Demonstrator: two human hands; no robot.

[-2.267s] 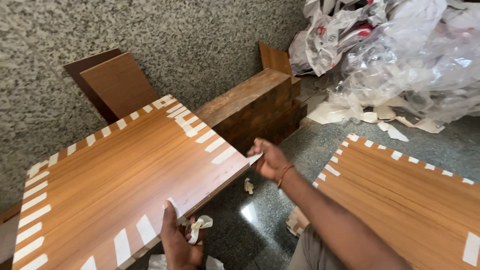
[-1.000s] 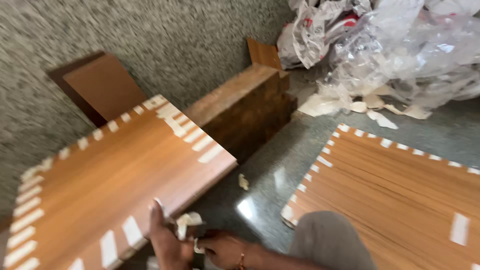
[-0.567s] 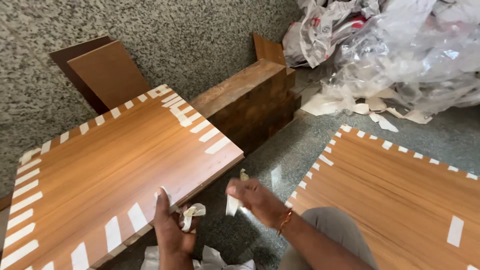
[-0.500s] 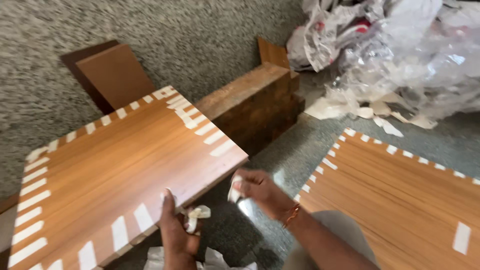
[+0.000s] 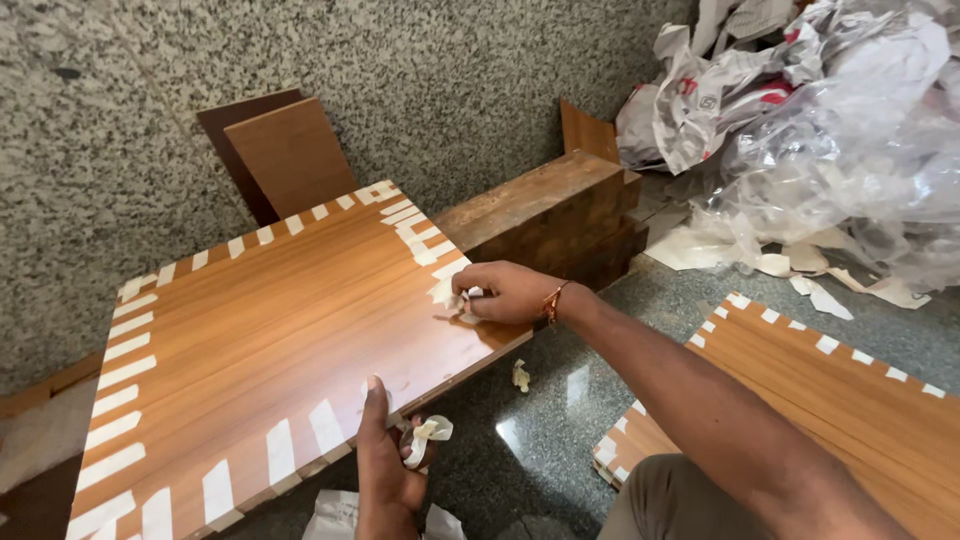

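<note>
— Two hands on one board. State of each grip?

— My right hand (image 5: 505,292) is pinched on a crumpled tape strip (image 5: 452,300) at the far right edge of the wooden panel (image 5: 270,330). My left hand (image 5: 385,465) braces the near edge, thumb flat on top, fingers clenched around a wad of peeled tape (image 5: 425,435) under the rim.

— Position of the panel?

— Tilted, near edge raised in my left hand, pale tape strips around its border. Second taped panel (image 5: 850,400) lies on the granite floor (image 5: 560,430) to my right. Wooden block (image 5: 545,215) behind; plastic wrapping (image 5: 830,130) heaped beyond.
</note>
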